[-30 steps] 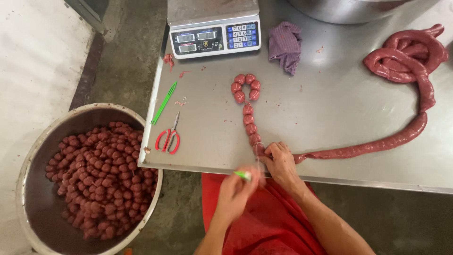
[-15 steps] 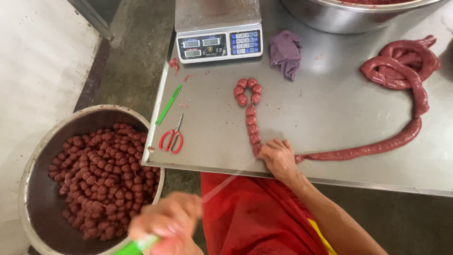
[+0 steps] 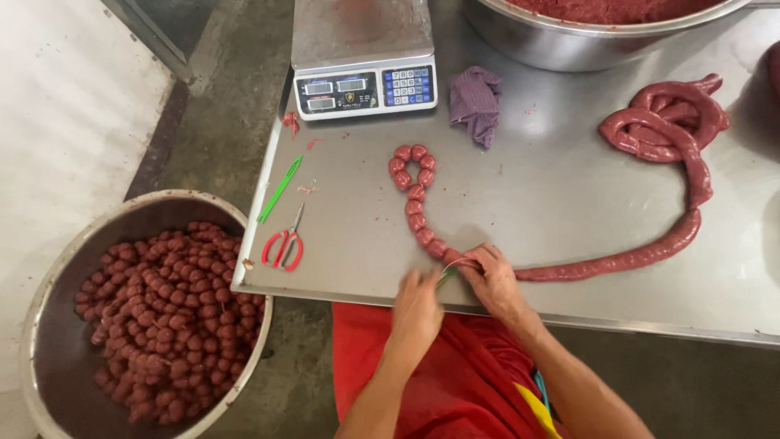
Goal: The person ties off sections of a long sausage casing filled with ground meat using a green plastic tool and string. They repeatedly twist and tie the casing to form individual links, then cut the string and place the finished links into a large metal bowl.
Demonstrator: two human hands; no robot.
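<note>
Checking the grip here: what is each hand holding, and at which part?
The right hand pinches the long dark-red sausage rope where the tied round links end. The left hand holds a thin string looped there.

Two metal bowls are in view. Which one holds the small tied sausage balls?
The bowl at lower left, beside the table. The other bowl, on the table's far edge, holds a smooth red mass instead.

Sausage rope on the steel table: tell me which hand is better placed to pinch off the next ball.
Probably the right hand. It rests on the sausage rope exactly where the tied balls end and the unsegmented length begins. The left hand sits at the table edge, off the sausage, by the thread.
</note>
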